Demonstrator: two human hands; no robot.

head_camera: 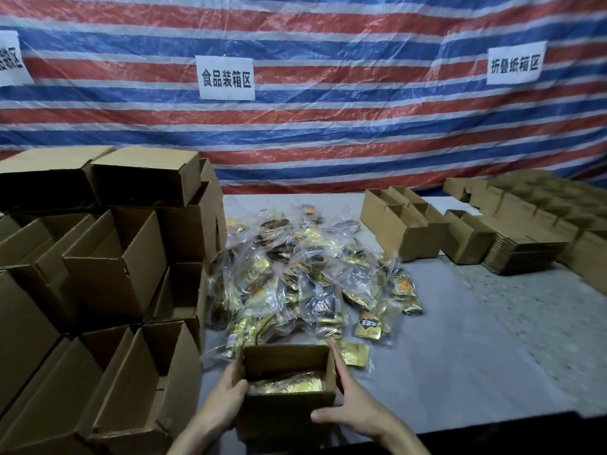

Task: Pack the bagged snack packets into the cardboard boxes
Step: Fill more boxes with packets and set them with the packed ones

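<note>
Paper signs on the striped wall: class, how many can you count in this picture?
3. The left sign is at the picture's edge, partly cut off. The middle sign hangs above the packets. The right sign hangs above the flat boxes. Others may lie out of view.

One view, head-worn, wide-angle. Looks forward and down over the desk (476,372) from its near edge. Low centre, close under the lens: left grip (223,405) and right grip (358,412) at a box (285,359). Mid-frame, farther off: packets (295,274). Near, crowding the left side: box stacks (98,257); far right: flat cartons (525,238). At the back, square to the camera: tarp (328,133) with signs (226,78), its stripes bowing toward the frame edges
</note>
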